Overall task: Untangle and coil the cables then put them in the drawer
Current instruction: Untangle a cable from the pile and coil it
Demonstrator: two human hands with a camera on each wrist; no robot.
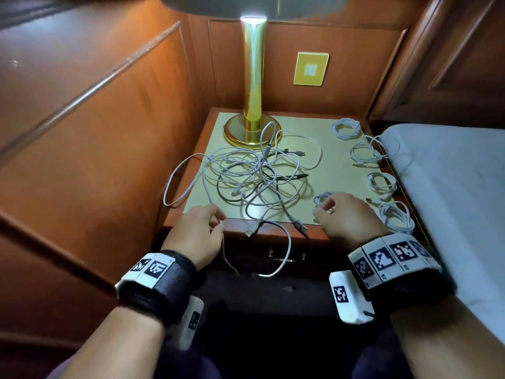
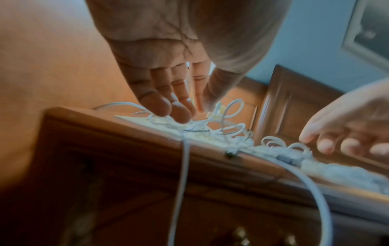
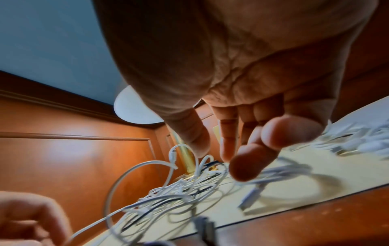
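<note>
The job stands between two cables: four finished white cable coils (image 1: 346, 128) lie in a row down the right side of the pale yellow worktop (image 1: 306, 132) on the wooden nightstand, a fifth small white coil (image 1: 322, 199) sits at the right fingertips, and the loose knot of white and dark tangled cables (image 1: 257, 176) in the middle is not yet sorted. The dark wooden drawer with brass handle (image 1: 284, 257) below the front edge is shut, so nothing is stowed yet

The left hand (image 1: 200, 232) is at the front left edge of the top, thumb and forefinger drawn together on a thin white cable strand (image 1: 226, 255) that drops over the edge and loops in front of the drawer; the other fingers are loosely curled. The right hand (image 1: 347, 217) hovers over the fifth coil with fingers relaxed and slightly bent; the wrist view shows them spread above the cables, and whether they touch the coil I cannot tell

Next, by my reading, the pinched strand needs drawing free of the knot slowly, the right hand steadying the heap so other loops do not tighten or slide off toward the brass table lamp (image 1: 252, 105)
</note>
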